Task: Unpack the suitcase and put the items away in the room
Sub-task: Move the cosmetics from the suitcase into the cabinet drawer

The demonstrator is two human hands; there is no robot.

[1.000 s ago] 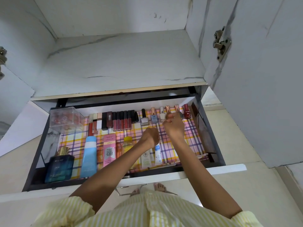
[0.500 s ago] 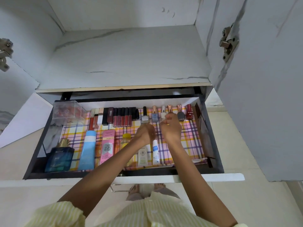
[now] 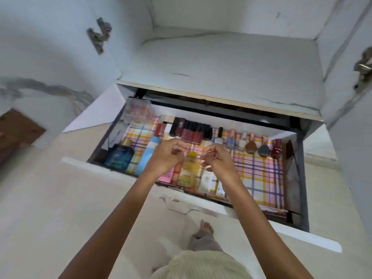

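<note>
The left hand (image 3: 167, 156) and right hand (image 3: 219, 161) hang over the open drawer (image 3: 304, 178), fingers loosely curled, holding nothing. The yellow bottle (image 3: 188, 172) lies flat below, between the 2 hands, cap pointing to the back.

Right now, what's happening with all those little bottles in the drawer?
A person stands at an open drawer, sorting cosmetics into it. The left hand and the right hand hover over the drawer with fingers loosely curled, holding nothing. On the checked liner, the nail polish bottles stand in a row along the back, next to the lip glosses. A blue perfume bottle and a yellow bottle sit nearer the front.
</note>
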